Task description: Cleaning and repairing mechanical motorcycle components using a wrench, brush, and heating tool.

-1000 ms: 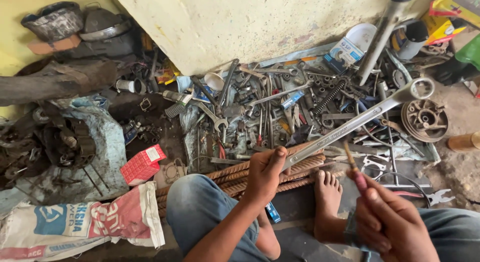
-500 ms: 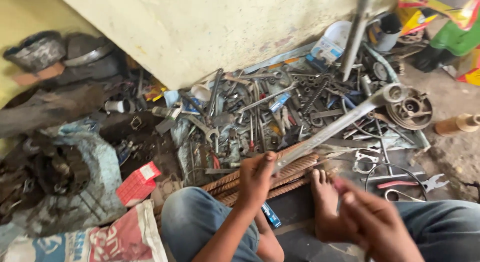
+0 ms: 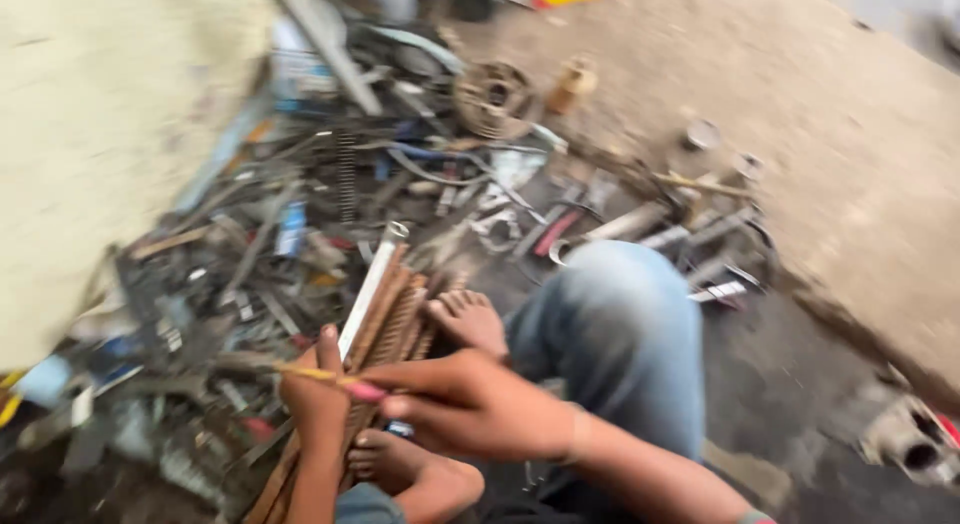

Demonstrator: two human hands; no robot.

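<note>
A person sits on a workshop floor amid scattered metal parts, the frame blurred by camera motion. The left hand (image 3: 318, 399) is closed around a long flat metal bar (image 3: 370, 289) that lies along a bundle of rusty ribbed rods (image 3: 395, 319), running from beside the knee up toward the scrap pile (image 3: 300, 214). The right hand (image 3: 470, 404) pinches a thin yellow pencil-like tool with a pink end (image 3: 325, 377), fingers curled tight on it, its tip laid across the bar just above the left thumb — whether it touches the metal is hard to tell. A bare foot (image 3: 468, 319) rests against the rods; a round gear-like part (image 3: 495, 99) lies farther off, beside the bare concrete floor (image 3: 800, 94).
</note>
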